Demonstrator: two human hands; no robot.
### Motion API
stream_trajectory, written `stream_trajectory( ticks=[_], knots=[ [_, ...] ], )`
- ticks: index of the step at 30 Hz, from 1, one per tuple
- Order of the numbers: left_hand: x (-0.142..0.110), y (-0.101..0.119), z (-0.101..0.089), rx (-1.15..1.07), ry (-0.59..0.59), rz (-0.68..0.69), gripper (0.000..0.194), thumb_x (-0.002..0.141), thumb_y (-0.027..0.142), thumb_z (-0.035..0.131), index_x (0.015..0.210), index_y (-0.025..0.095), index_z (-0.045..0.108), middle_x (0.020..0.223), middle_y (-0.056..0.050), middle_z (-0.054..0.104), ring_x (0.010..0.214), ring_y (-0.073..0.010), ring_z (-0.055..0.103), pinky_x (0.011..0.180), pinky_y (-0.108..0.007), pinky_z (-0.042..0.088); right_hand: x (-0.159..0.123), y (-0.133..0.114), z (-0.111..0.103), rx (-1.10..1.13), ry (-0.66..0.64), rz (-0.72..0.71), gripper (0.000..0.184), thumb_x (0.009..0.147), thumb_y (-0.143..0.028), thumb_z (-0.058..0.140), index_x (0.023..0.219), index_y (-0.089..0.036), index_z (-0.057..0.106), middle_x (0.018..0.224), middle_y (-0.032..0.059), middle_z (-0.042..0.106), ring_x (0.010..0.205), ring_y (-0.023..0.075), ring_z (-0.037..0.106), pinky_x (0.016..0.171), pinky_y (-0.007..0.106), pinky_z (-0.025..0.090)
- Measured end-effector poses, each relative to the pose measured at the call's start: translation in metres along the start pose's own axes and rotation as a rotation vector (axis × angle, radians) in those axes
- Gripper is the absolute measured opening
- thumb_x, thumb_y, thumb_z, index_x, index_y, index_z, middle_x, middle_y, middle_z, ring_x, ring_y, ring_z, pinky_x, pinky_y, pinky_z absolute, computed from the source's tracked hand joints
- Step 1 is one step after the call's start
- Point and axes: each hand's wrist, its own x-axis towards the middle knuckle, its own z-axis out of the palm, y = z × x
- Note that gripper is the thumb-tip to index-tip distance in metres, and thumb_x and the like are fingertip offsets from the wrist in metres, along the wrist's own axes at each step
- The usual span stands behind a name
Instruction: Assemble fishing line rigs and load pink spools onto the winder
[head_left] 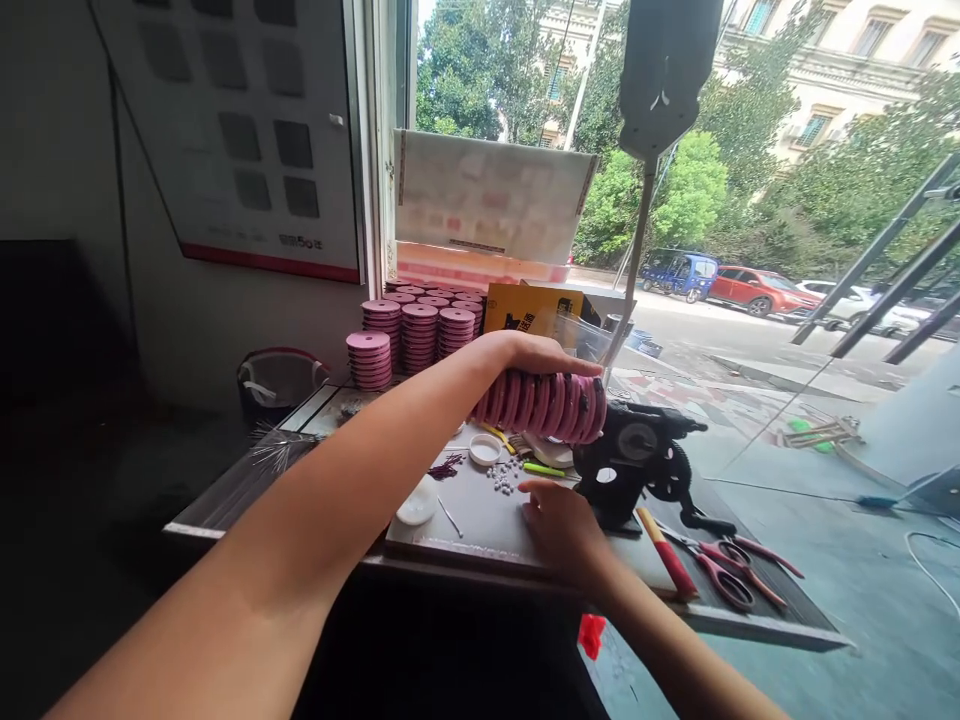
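My left hand (pixel 544 352) lies over the top of a row of pink spools (pixel 540 405) set on their side, one digit stretched along them; its other fingers are hidden behind the row. The row's right end meets a black hand-cranked machine (pixel 634 455). Below it, my right hand (pixel 562 525) is low over the work board (pixel 480 535), fingers apart and pointing left, with nothing visible in them. Small white beads (pixel 504 478) lie scattered just beyond its fingertips. Close by are a round white dish (pixel 485 450), a lime-green tool (pixel 544 469) and a thin metal pick (pixel 450 517).
Stacks of pink spools (pixel 420 335) stand at the back left beside a yellow box (pixel 525 308). Scissors (pixel 727 575) and a red-and-yellow handle (pixel 667 555) lie right of the machine, whose crank (pixel 709 522) juts out. Thin wires (pixel 281 450) stick out at left.
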Motion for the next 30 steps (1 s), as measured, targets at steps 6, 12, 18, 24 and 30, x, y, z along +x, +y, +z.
stream_trajectory(
  ticks=[6, 12, 18, 24, 30],
  knots=[
    [-0.003, 0.003, 0.002, -0.034, 0.012, -0.003, 0.064, 0.068, 0.067, 0.038, 0.099, 0.017, 0.063, 0.115, -0.008, 0.06, 0.105, -0.0262, 0.052, 0.088, -0.034, 0.04, -0.017, 0.016, 0.01, 0.016, -0.013, -0.026, 0.035, 0.085, -0.004, 0.036, 0.112, -0.014, 0.057, 0.11, 0.008, 0.06, 0.1, 0.0156, 0.055, 0.084, 0.023, 0.042],
    [-0.002, 0.005, 0.002, -0.023, 0.02, -0.013, 0.064, 0.069, 0.067, 0.038, 0.102, 0.017, 0.061, 0.117, -0.009, 0.058, 0.105, -0.0253, 0.052, 0.089, -0.034, 0.039, -0.019, 0.025, 0.005, -0.115, -0.089, -0.122, 0.032, 0.087, -0.007, 0.037, 0.108, -0.017, 0.059, 0.099, 0.009, 0.061, 0.094, 0.02, 0.057, 0.074, 0.025, 0.044],
    [0.0, 0.004, 0.003, -0.017, 0.026, -0.007, 0.064, 0.069, 0.068, 0.035, 0.098, 0.018, 0.063, 0.11, -0.008, 0.061, 0.1, -0.025, 0.055, 0.085, -0.034, 0.041, -0.016, 0.01, -0.007, -0.259, -0.207, -0.254, 0.025, 0.078, 0.001, 0.045, 0.091, -0.011, 0.063, 0.087, 0.0123, 0.063, 0.083, 0.0223, 0.061, 0.066, 0.025, 0.044],
    [-0.002, 0.002, 0.001, 0.128, 0.026, 0.089, 0.075, 0.074, 0.07, 0.02, 0.097, 0.012, 0.062, 0.111, -0.014, 0.06, 0.099, -0.0262, 0.055, 0.085, -0.035, 0.04, -0.007, -0.005, -0.004, -0.293, -0.219, -0.299, 0.024, 0.074, 0.003, 0.046, 0.084, -0.009, 0.063, 0.081, 0.015, 0.065, 0.075, 0.0243, 0.063, 0.061, 0.027, 0.045],
    [-0.008, 0.004, -0.007, 0.274, 0.019, 0.09, 0.074, 0.078, 0.066, 0.009, 0.098, 0.016, 0.06, 0.105, -0.015, 0.062, 0.097, -0.028, 0.057, 0.078, -0.036, 0.043, -0.049, 0.046, -0.014, 0.165, 0.112, -0.219, 0.018, 0.075, -0.015, 0.052, 0.062, -0.025, 0.06, 0.053, 0.0004, 0.059, 0.046, 0.0152, 0.055, 0.044, 0.022, 0.039]
  ],
)
